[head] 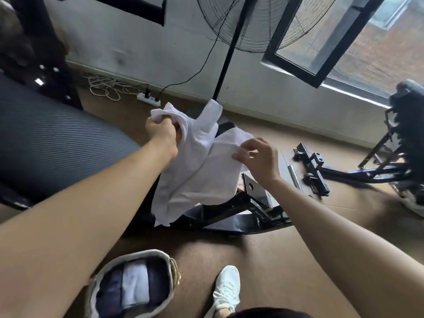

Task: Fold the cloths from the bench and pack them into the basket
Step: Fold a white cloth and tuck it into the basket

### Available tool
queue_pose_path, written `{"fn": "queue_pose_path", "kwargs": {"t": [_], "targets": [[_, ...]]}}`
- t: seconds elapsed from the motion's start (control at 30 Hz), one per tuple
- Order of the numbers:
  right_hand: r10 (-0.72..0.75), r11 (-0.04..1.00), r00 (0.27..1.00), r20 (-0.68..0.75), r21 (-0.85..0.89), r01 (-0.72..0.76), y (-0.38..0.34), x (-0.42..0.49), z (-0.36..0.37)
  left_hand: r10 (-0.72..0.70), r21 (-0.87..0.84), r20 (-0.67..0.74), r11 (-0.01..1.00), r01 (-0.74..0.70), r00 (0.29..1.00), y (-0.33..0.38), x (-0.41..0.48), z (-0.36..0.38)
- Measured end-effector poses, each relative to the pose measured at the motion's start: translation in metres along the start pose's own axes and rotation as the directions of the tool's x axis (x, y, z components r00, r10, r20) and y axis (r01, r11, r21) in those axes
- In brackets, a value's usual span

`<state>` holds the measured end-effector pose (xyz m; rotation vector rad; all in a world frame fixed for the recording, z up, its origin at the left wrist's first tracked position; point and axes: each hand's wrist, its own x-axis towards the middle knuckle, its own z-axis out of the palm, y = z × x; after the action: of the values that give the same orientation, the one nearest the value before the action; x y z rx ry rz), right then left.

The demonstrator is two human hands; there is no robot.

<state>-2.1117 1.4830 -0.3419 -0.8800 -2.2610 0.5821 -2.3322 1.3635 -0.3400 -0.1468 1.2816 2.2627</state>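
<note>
Brown floor [252, 260], pale wall behind. Standing fan [243, 26] by an open window [358, 35]; power strip [149, 99] at the skirting. Grey ribbed bench [46, 145] to the left, its black frame [229, 210] running across mid-floor.

White cloth [195, 171] held up in the air over the frame, unfolded and hanging crumpled, clear of the bench pad. Left hand [160, 134]: fist closed round a bunched upper corner. Right hand [259, 157]: thumb and fingertips pinching the cloth's right edge, the other fingers loosely curled.

Basket [137, 252] on the floor near the person's feet, under the left forearm. Inside: one folded white cloth [135, 283] with dark cloths [110, 294] on both sides of it. White shoe [226, 288] just right of the basket.
</note>
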Motion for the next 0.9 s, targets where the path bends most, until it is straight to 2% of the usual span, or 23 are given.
{"fn": "queue_pose_path", "kwargs": {"t": [0.1, 0.2, 0.27, 0.33, 0.43, 0.53, 0.57, 0.63, 0.67, 0.7, 0.73, 0.8, 0.83, 0.9], "targets": [[-0.005, 0.998, 0.998, 0.057, -0.055, 0.008, -0.001, 0.007, -0.008, 0.012, 0.087, 0.021, 0.996, -0.014, 1.0, 0.004, 0.012, -0.008], [0.013, 0.995, 0.992, 0.124, -0.1, 0.0, 0.001, 0.02, -0.016, 0.045, 0.297, 0.095, 0.952, -0.071, 0.995, 0.006, 0.005, -0.02], [0.048, 0.995, 0.998, 0.031, -0.091, -0.045, 0.003, 0.035, -0.022, 0.092, 0.41, 0.126, 0.902, -0.136, 0.988, 0.005, 0.004, -0.032], [0.158, 0.985, 0.981, -0.116, -0.044, -0.164, 0.002, 0.058, -0.025, 0.105, 0.465, 0.155, 0.87, -0.166, 0.982, 0.005, -0.001, -0.043], [0.473, 0.877, 0.858, -0.2, 0.199, -0.437, 0.005, 0.094, -0.025, 0.073, 0.472, 0.229, 0.864, -0.176, 0.971, 0.004, -0.011, -0.051], [0.629, 0.777, 0.728, -0.273, 0.266, -0.571, 0.026, 0.114, -0.022, 0.029, 0.53, 0.305, 0.825, -0.195, 0.952, -0.005, -0.019, -0.054], [0.659, 0.745, 0.721, -0.214, 0.311, -0.59, 0.026, 0.11, -0.021, 0.004, 0.549, 0.329, 0.813, -0.194, 0.944, -0.007, -0.022, -0.055], [0.649, 0.653, 0.752, 0.113, 0.424, -0.628, 0.023, 0.093, -0.013, -0.06, 0.578, 0.361, 0.798, -0.173, 0.931, -0.011, -0.027, -0.058], [0.589, 0.61, 0.753, 0.293, 0.45, -0.652, 0.019, 0.082, -0.01, -0.083, 0.586, 0.371, 0.794, -0.163, 0.925, -0.013, -0.03, -0.059], [0.531, 0.592, 0.745, 0.403, 0.453, -0.667, 0.015, 0.072, -0.008, -0.094, 0.591, 0.38, 0.79, -0.164, 0.92, -0.014, -0.033, -0.061], [0.496, 0.591, 0.745, 0.445, 0.456, -0.666, 0.014, 0.063, -0.006, -0.098, 0.596, 0.386, 0.785, -0.167, 0.917, -0.014, -0.038, -0.062], [0.489, 0.639, 0.788, 0.374, 0.461, -0.616, 0.013, 0.047, -0.005, -0.102, 0.591, 0.382, 0.791, -0.158, 0.919, -0.012, -0.046, -0.068], [0.484, 0.706, 0.828, 0.284, 0.431, -0.561, 0.011, 0.038, -0.004, -0.11, 0.581, 0.379, 0.801, -0.144, 0.919, -0.01, -0.05, -0.07], [0.383, 0.864, 0.918, 0.101, 0.313, -0.395, 0.003, 0.016, -0.002, -0.126, 0.564, 0.387, 0.816, -0.126, 0.913, -0.004, -0.06, -0.078]]}}
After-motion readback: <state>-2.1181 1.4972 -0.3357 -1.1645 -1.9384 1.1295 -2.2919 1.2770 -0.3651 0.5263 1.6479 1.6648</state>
